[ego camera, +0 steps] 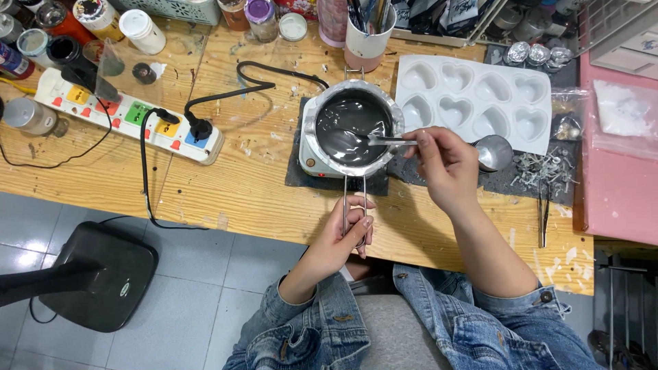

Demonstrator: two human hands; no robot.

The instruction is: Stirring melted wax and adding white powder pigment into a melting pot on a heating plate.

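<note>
- Wooden bench point(260, 199), scratched and spotted, runs across the upper half of the frame, with grey floor tiles below it and a pink surface point(617, 192) at the right edge.
- At centre stands a small metal pot point(353, 127) of grey liquid, sitting on a little white hotplate point(312, 161) over a dark mat point(298, 179).
- The pot's wire handle point(354, 205) sticks out toward the person, past the bench edge.
- The left hand point(346, 236) is curled around the end of that handle, fingers wrapped on the wire.
- The right hand point(445, 164) pinches a thin metal stirrer point(391, 140), whose tip dips into the liquid at the pot's right side.
- Just right of the pot lies a white mould point(473, 99) with heart-shaped hollows, and a silver spoon point(495, 152) shows behind the right hand.
- Metal scraps point(545, 171) lie scattered near the spoon, with tweezers point(543, 219) below them.
- A white power strip point(130, 116) with coloured switches lies at the left, a black plug point(199, 128) in it and its cord looping toward the hotplate.
- Jars and bottles point(140, 31) crowd the upper left; a cup of tools point(369, 34) stands above the pot.
- A black lamp base point(96, 274) rests on the floor at lower left.
- Denim sleeves point(480, 322) fill the bottom of the frame.
</note>
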